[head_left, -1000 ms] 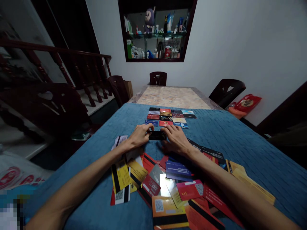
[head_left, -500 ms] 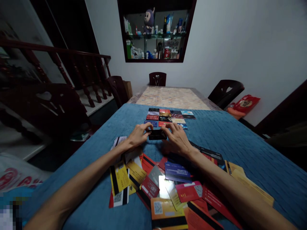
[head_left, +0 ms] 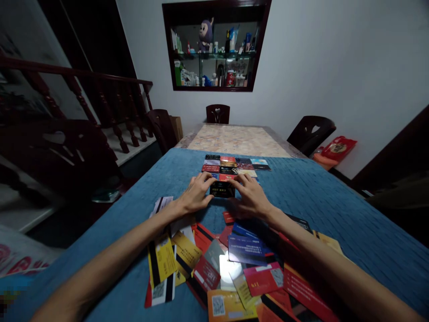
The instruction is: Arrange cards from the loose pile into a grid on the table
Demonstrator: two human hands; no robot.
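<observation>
A black card with gold lettering is held up between both hands, just short of the laid-out cards. My left hand pinches its left end between thumb and fingers. The right end is gripped the same way by my right hand. Beyond them, several cards lie in close rows, among them a black-and-gold card and a light blue card. Nearer me spreads a loose pile, with a blue card, a yellow card and an orange card overlapping others. My forearms hide parts of the pile.
A blue cloth covers the near part of the table; the far part has a beige patterned top. Dark wooden chairs stand around it. A red bag is at the right, a railing at the left.
The black card has shifted slightly right and now shows gold lettering on its face. Both hands stay on its ends. The whole view has shifted slightly.
</observation>
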